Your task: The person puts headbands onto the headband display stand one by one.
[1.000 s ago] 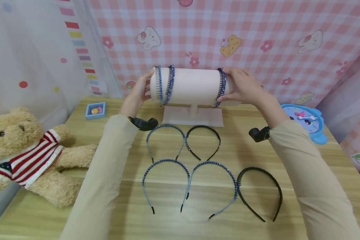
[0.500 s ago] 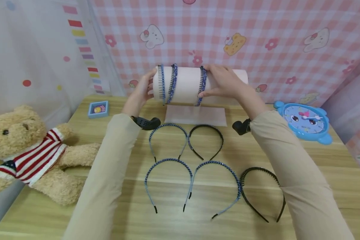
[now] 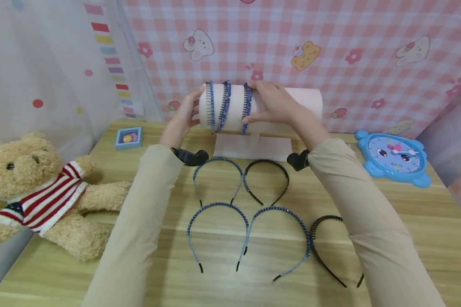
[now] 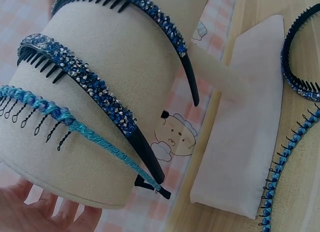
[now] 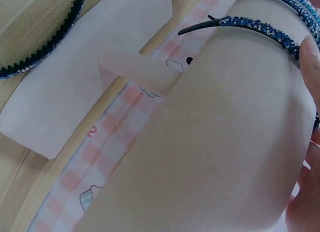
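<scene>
A pale cylindrical headband stand lies crosswise on its post and flat base. My left hand holds the cylinder's left end, fingers curving at its end face. With thumb and fingers, my right hand grips a blue jewelled headband that straddles the cylinder. Left of it sit another jewelled headband and, nearest the end, a light-blue beaded headband with wire loops. A narrow bare gap separates the gripped headband from the middle one. The cylinder partly hides my right fingers.
Several headbands lie on the wooden table, among them a blue one, a black one and a toothed black one partly under my right sleeve. A teddy bear and small blue frame are left; a blue clock is right.
My right hand has slid the jewelled headband leftward along the cylinder, from near its right end to beside the other two. My left hand has kept its hold on the left end.
</scene>
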A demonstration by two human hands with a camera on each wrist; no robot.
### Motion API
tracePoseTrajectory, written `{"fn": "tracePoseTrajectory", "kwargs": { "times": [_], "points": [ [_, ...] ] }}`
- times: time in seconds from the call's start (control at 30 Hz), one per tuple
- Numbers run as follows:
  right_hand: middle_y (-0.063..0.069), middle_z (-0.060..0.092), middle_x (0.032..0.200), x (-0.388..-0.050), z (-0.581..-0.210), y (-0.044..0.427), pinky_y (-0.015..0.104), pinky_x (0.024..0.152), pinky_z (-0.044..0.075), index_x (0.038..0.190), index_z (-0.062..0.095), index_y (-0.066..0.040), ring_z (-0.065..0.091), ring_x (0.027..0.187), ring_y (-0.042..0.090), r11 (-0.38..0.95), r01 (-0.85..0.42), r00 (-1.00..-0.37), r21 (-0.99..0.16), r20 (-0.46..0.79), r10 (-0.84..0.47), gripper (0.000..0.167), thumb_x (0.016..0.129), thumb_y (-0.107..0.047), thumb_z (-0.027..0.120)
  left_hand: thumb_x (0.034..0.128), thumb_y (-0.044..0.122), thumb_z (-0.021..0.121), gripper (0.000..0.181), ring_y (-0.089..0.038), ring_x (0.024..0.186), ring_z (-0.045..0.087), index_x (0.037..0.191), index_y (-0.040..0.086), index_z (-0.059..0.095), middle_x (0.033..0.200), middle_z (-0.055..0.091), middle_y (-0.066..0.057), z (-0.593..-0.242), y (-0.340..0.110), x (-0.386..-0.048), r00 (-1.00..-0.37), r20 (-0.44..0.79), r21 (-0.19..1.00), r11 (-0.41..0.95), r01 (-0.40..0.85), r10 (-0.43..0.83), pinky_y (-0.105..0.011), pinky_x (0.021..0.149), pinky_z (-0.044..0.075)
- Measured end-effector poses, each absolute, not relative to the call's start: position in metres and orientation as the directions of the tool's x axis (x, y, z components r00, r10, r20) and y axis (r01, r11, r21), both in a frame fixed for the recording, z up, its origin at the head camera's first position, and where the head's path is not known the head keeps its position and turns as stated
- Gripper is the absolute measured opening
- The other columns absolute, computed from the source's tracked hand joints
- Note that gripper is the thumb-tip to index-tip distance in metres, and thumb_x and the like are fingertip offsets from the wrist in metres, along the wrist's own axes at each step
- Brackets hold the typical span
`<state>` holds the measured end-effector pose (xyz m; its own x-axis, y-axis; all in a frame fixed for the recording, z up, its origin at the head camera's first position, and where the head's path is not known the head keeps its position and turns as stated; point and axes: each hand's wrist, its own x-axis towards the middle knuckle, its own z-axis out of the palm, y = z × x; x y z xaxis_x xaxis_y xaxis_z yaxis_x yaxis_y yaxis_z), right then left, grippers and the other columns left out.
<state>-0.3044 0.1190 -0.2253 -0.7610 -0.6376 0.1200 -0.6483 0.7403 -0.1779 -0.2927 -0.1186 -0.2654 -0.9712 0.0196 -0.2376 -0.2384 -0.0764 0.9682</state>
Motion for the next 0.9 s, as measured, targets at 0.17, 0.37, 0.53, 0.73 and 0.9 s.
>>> {"fn": "tracePoseTrajectory", "kwargs": {
  "times": [0.17,0.37,0.53,0.73,0.9],
  "points": [
    [0.015,0.030,0.147,-0.3048,-0.2257,0.1139,0.050,0.112,0.012,0.142,0.022,-0.004,0.028,0.135,0.036,0.738,-0.648,-0.761,-0.188,0.108,-0.640,0.099,0.072,-0.057,0.067,0.0901,0.052,0.043,0.050,-0.017,0.127,0.035,0.131,0.022,0.045,0.142,0.037,0.001,-0.2652,-0.1153,-0.2908,-0.972,-0.235,0.970,-0.066,-0.236,0.016,-0.037,0.106,0.028],
    [0.014,0.032,0.147,-0.3057,-0.2274,0.1109,0.049,0.112,0.015,0.142,0.024,-0.005,0.031,0.133,0.036,0.739,-0.646,-0.762,-0.190,0.118,-0.636,0.098,0.071,-0.057,0.068,0.0908,0.052,0.041,0.051,-0.017,0.128,0.035,0.129,0.019,0.046,0.143,0.038,0.000,-0.2700,-0.1115,-0.2939,-0.973,-0.229,0.972,-0.045,-0.230,0.013,-0.038,0.106,0.028],
    [0.012,0.029,0.148,-0.3058,-0.2271,0.1093,0.049,0.113,0.013,0.143,0.022,-0.006,0.028,0.135,0.035,0.746,-0.643,-0.765,-0.171,0.121,-0.632,0.100,0.072,-0.060,0.066,0.0912,0.052,0.039,0.048,-0.017,0.126,0.038,0.123,0.018,0.049,0.139,0.041,0.000,-0.2690,-0.1090,-0.2946,-0.975,-0.221,0.974,-0.041,-0.221,0.011,-0.039,0.105,0.029],
    [0.008,0.020,0.152,-0.3030,-0.2292,0.1100,0.049,0.113,0.009,0.146,0.014,-0.012,0.021,0.138,0.035,0.763,-0.626,-0.780,-0.162,0.100,-0.618,0.100,0.074,-0.063,0.061,0.0916,0.052,0.038,0.048,-0.017,0.125,0.039,0.124,0.017,0.049,0.138,0.043,0.000,-0.2673,-0.1081,-0.2943,-0.972,-0.233,0.972,-0.033,-0.233,0.016,-0.040,0.106,0.028],
    [0.009,0.013,0.154,-0.2970,-0.2326,0.1149,0.051,0.113,0.006,0.147,0.007,-0.014,0.013,0.141,0.032,0.770,-0.620,-0.784,-0.152,0.130,-0.606,0.099,0.077,-0.063,0.057,0.0911,0.052,0.039,0.050,-0.017,0.126,0.039,0.127,0.018,0.047,0.139,0.042,0.000,-0.2668,-0.1089,-0.2946,-0.969,-0.247,0.968,-0.041,-0.248,0.008,-0.039,0.105,0.029]
  ]
}}
